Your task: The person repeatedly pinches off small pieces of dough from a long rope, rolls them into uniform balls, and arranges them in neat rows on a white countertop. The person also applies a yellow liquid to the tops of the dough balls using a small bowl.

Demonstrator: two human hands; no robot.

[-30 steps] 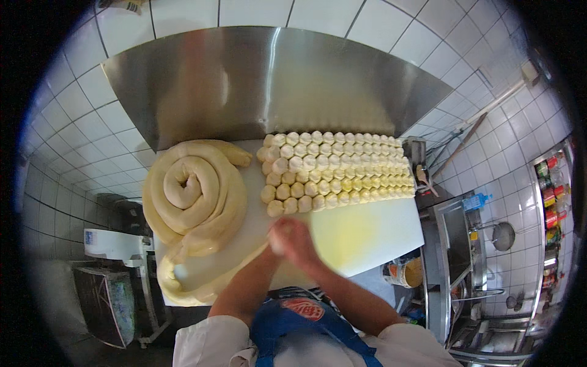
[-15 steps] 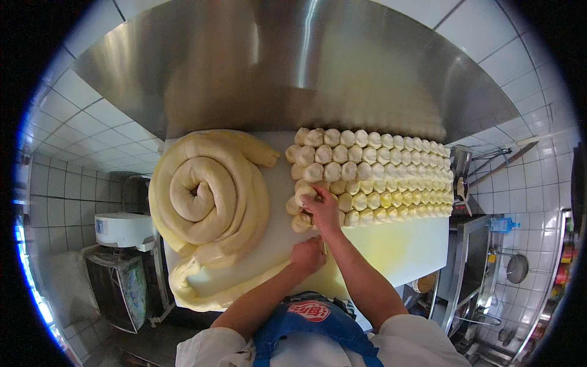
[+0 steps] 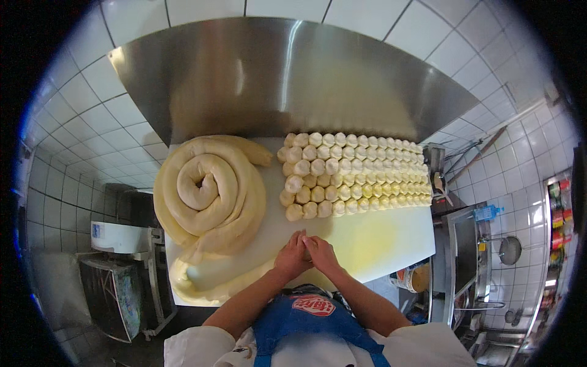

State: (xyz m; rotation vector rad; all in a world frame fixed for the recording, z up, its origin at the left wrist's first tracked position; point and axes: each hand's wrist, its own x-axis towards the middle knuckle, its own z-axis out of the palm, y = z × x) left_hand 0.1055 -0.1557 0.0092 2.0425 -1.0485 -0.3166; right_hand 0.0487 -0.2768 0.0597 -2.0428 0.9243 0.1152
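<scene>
My left hand [image 3: 293, 257] is closed round the end of a long dough rope [image 3: 226, 287] at the front of the board. Against it, my right hand [image 3: 321, 252] is bent, its fingers meeting the left hand's; what lies between them is hidden. The rope runs left beneath my left forearm and joins a thick dough coil [image 3: 208, 183], wound in a spiral. Beyond my hands, to the right, several close rows of round dough pieces [image 3: 361, 174] cover the back of the board. One dough ball [image 3: 294, 183] sits at the left end of a row.
The white board [image 3: 391, 235] has a yellowish, oily sheen at front right. A tall metal sheet [image 3: 318, 79] rises behind it. A white machine [image 3: 119, 237] stands left of the board; a bucket [image 3: 417, 278] and a metal stand [image 3: 465, 251] are at the right.
My right hand has left a dough ball at the rows' left end and come back to my left hand. That ball now lies in its row. The view has shifted slightly.
</scene>
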